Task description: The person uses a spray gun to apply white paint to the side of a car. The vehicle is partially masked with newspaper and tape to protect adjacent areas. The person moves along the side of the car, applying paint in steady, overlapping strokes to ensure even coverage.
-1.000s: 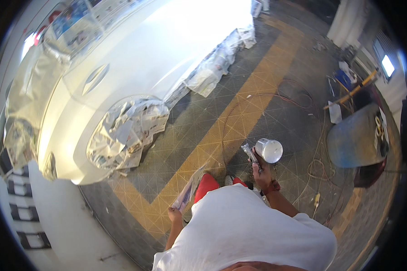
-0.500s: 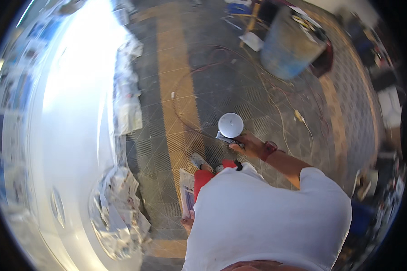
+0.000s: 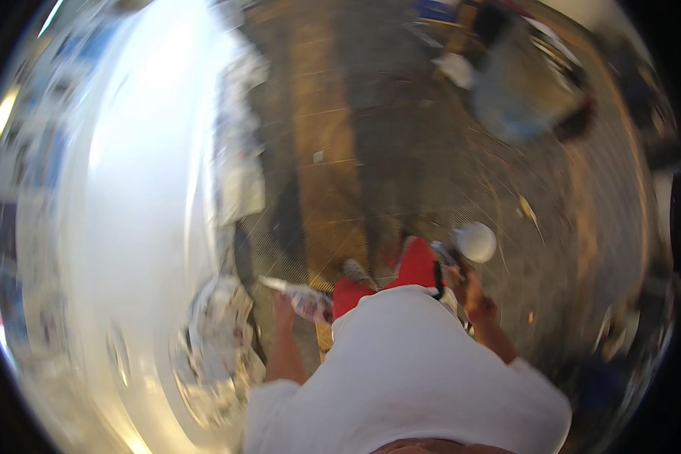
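Observation:
At my right side, my right hand (image 3: 471,293) is wrapped around a spray gun (image 3: 448,254) topped by a round white cup (image 3: 476,242). Low on the left, my left hand (image 3: 283,310) grips a folded sheet of newspaper (image 3: 310,304), which hangs between my leg and the white vehicle. Blur softens the fingers of both hands. Beside my left arm stands the glossy white vehicle body (image 3: 140,197), apart from the hand. Crumpled masking paper (image 3: 218,340) covers its wheel area.
More masking paper (image 3: 242,144) runs along the vehicle's lower edge. A blue-grey drum (image 3: 522,87) with things on top stands at the far right. A small yellowish object with a cord (image 3: 528,212) lies on the dark tiled floor (image 3: 416,166), which has an orange-brown strip (image 3: 321,129).
My right hand has swung the spray gun rightward and back toward my body. My left hand has moved out leftward with the newspaper, now more level. The whole view has shifted and blurred.

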### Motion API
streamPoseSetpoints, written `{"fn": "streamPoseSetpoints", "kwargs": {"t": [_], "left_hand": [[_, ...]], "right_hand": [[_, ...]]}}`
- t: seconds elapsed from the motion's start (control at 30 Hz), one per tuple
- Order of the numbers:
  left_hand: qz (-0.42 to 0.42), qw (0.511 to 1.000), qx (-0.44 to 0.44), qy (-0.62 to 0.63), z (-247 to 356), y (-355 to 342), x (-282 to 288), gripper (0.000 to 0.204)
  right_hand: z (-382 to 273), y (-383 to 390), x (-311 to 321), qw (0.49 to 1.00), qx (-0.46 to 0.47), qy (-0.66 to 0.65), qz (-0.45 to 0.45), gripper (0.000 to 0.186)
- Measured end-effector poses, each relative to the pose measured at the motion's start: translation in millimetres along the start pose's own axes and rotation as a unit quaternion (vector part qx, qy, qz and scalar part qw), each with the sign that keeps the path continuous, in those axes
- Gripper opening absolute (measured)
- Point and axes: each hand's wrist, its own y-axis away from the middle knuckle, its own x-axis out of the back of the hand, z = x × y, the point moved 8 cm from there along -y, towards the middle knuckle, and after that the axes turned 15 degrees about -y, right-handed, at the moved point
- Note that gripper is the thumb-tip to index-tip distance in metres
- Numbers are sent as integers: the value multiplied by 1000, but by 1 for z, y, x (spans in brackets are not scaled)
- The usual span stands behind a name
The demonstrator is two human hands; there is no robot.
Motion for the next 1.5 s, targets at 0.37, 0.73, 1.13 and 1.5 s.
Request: {"fn": "streamPoseSetpoints", "kwargs": {"t": [0.37, 0.73, 1.13, 1.5], "left_hand": [[70, 992, -82, -72, 237, -20, -68, 39], [55, 996, -18, 61, 302, -42, -55, 26], [104, 991, -35, 76, 607, -266, -72, 34], [-59, 955, -290, -13, 1021, -328, -149, 23]], "right_hand": [[154, -39, 141, 990, -117, -79, -19, 48], [147, -229, 236, 995, -72, -30, 61, 38], [133, -375, 292, 953, -250, -92, 143, 54], [177, -430, 365, 915, -296, -89, 260, 54]]}}
